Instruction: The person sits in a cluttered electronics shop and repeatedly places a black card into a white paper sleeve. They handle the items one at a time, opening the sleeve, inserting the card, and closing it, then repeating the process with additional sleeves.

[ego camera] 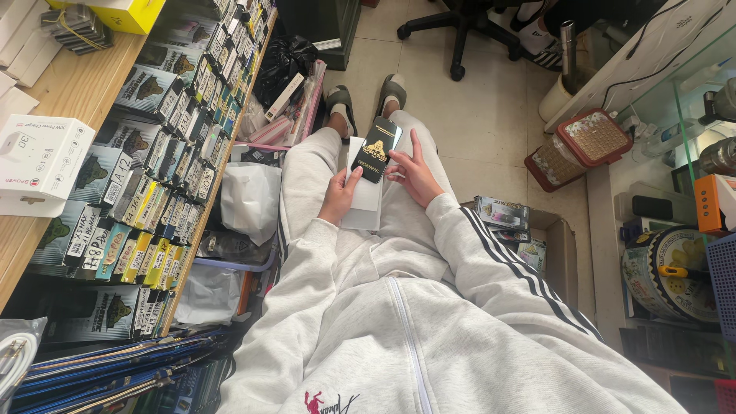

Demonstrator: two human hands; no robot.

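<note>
A: What do the hands hold?

B: Over the lap, the left hand grips a white packet. The right hand pinches a black card lying on it.

A: Nearby?

B: Shelves of packets at left.

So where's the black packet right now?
Centre of the head view, the black packet sits between both hands over the lap, on a white box.

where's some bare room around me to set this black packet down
Bare floor tiles lie ahead, between the slippered feet, the office chair base and the red-lidded box. The wooden counter has a bare strip beside the white box. The shelf of packets and right-hand shelves are crowded.
</note>
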